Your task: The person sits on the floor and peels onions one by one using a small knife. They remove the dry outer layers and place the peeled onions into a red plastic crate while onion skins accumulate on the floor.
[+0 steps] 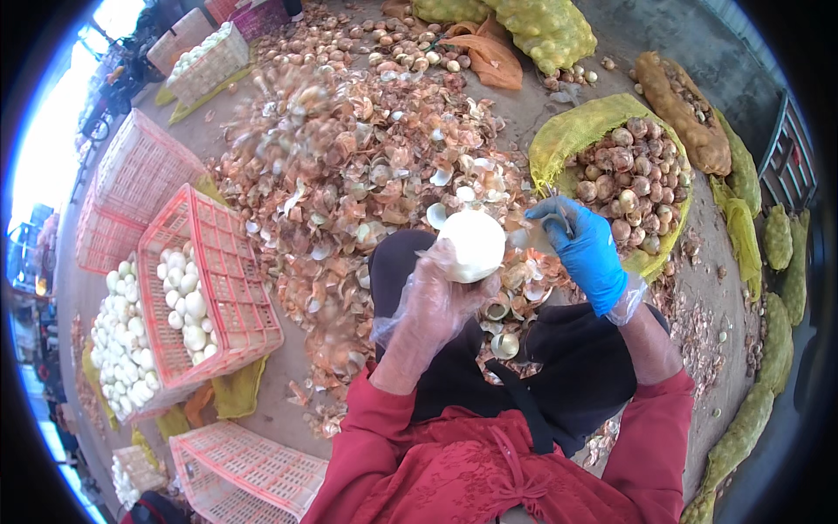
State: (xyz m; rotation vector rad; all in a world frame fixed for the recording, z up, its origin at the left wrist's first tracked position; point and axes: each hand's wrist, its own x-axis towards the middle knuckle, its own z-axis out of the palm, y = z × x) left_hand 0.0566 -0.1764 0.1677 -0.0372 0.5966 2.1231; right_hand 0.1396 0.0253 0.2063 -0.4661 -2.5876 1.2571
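Note:
A large peeled white onion (473, 246) rests in my left hand (446, 283), which wears a clear plastic glove. My right hand (582, 252), in a blue glove, is a short way to the right with its fingers bent around a small metal tool (563, 216), probably a knife; its blade is hard to make out. A blurred, thin piece of onion skin lies between the hands. Onion skins (373, 164) cover the ground before me in a wide heap. At the right, a yellow mesh sack (556, 141) stands open, full of unpeeled onions (632, 173).
At the left, a pink plastic crate (229, 281) holds peeled onions, beside another full crate (124, 340). An empty crate (252, 468) lies at the lower left. Full mesh sacks (740, 426) line the right side. Loose onions (419, 56) lie beyond the skins.

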